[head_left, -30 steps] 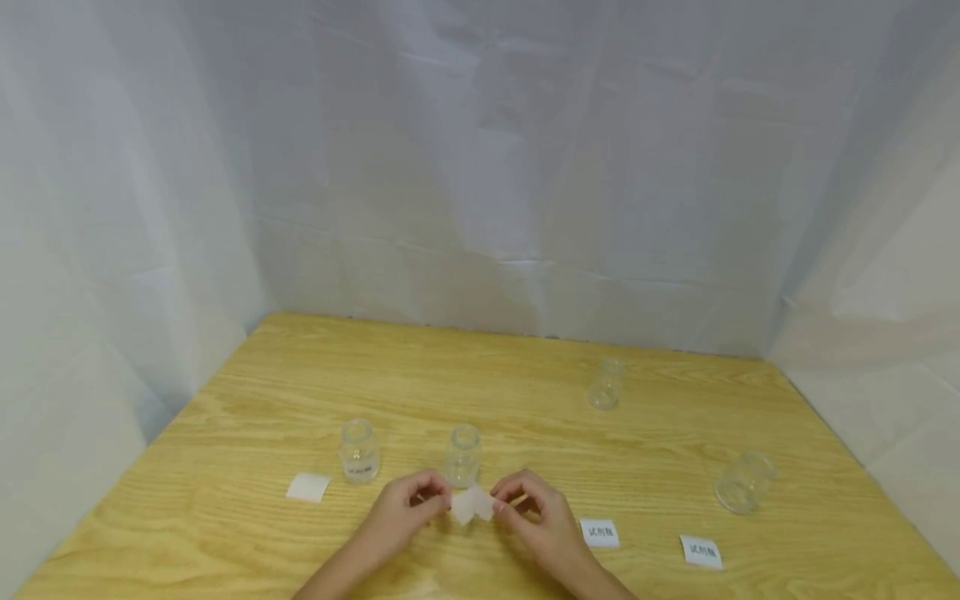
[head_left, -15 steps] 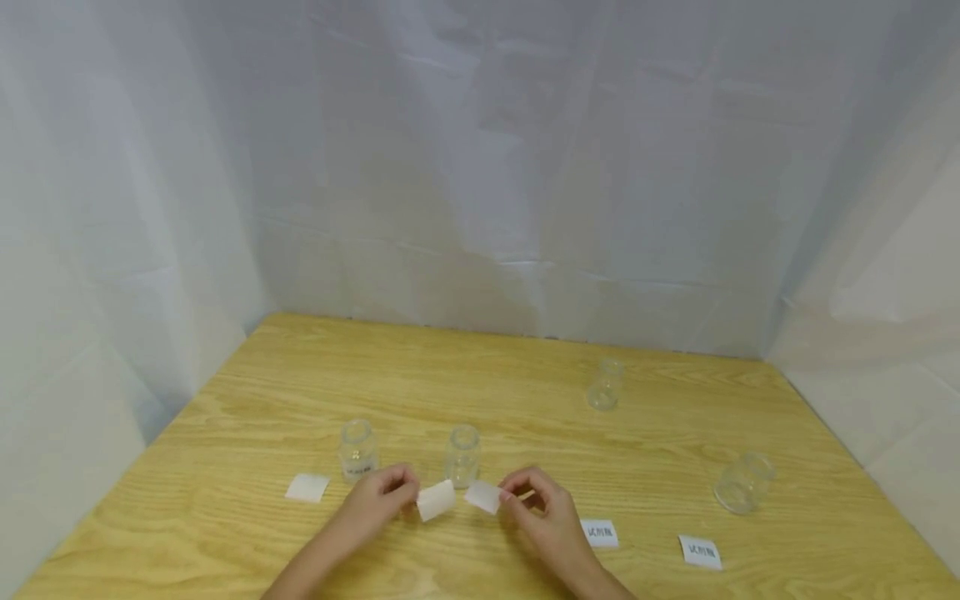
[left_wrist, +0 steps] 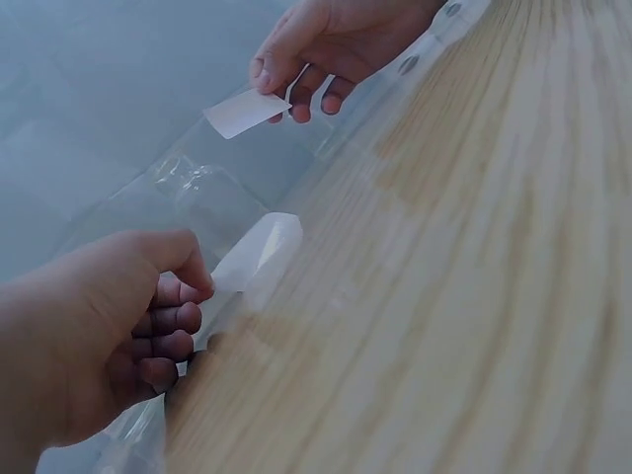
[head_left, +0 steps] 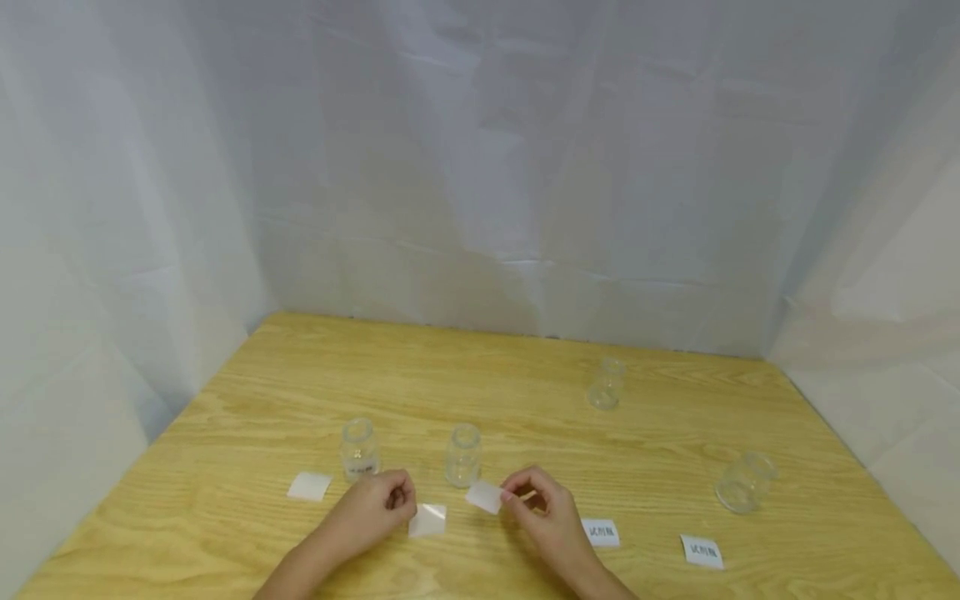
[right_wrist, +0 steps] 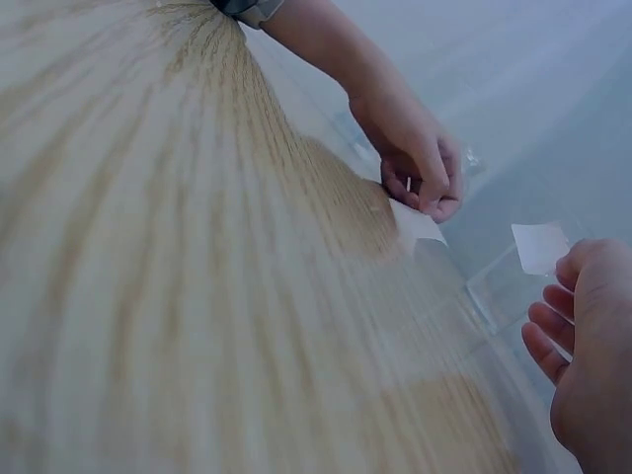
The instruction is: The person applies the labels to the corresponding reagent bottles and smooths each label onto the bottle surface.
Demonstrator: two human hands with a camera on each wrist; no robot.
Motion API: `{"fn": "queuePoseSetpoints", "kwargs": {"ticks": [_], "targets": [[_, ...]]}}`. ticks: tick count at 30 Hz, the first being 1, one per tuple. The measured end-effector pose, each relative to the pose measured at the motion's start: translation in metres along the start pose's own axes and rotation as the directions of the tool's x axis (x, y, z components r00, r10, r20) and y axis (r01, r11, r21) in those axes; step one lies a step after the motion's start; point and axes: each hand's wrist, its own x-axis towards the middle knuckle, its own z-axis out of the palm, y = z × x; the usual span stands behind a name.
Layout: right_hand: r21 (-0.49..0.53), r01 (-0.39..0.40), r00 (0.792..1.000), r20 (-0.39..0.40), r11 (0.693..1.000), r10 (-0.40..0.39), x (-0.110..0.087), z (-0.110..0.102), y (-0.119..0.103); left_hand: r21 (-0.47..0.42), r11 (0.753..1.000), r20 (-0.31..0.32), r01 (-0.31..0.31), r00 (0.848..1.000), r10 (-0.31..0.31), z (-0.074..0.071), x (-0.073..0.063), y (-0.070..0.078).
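Between thumb and fingers my left hand (head_left: 366, 512) pinches the edge of a glossy white slip of backing paper (head_left: 428, 521), low at the tabletop. In the left wrist view that backing paper (left_wrist: 265, 247) bends and shines. My right hand (head_left: 546, 518) holds a small white sticker label (head_left: 483, 497) by one corner, its blank side showing in the head view. A clear glass bottle (head_left: 462, 458) stands just beyond the label. Another glass bottle (head_left: 360, 446), with a lettered label low on its side, is behind my left hand, which overlaps its base.
Two lettered labels, a nearer one (head_left: 601, 532) and a farther-right one (head_left: 702, 552), lie right of my right hand. A blank white slip (head_left: 309, 486) lies at left. Tilted-looking glass bottles stand at the back (head_left: 605, 385) and right (head_left: 746, 483) of the wooden table (head_left: 480, 367).
The two white pieces, together a second ago, have come apart. My left hand has moved left and lowered the backing paper to the table. The right hand keeps the label nearly in place.
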Motion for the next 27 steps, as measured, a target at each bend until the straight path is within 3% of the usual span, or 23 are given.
{"fn": "queuePoseSetpoints", "kwargs": {"ticks": [4,7,11,16,23,27], "targets": [[0.001,-0.007,1.0,0.0,1.0,0.007,0.0,0.0,0.001,0.126,0.99,-0.046,-0.055,0.997,0.061,0.002,-0.001,0.001],[-0.001,-0.004,1.0,0.004,1.0,0.004,0.001,0.0,0.007,0.163,0.983,-0.066,-0.087,0.993,0.099,0.003,-0.001,0.002],[-0.018,-0.024,1.0,0.009,1.0,0.024,0.0,0.0,-0.007,0.186,0.979,-0.075,-0.08,0.993,0.096,0.005,0.0,0.002],[-0.024,0.005,1.0,0.009,1.0,-0.005,-0.001,0.0,-0.017,0.183,0.981,-0.078,-0.059,0.994,0.074,0.006,0.0,0.001],[-0.01,-0.036,0.999,0.008,0.999,0.036,0.001,0.0,0.006,0.153,0.987,-0.081,-0.046,0.995,0.059,0.006,0.001,0.003],[-0.015,-0.043,0.999,0.022,0.999,0.043,0.0,0.0,0.0,0.06,0.996,-0.148,-0.072,0.986,0.08,0.012,0.002,0.006]]}}
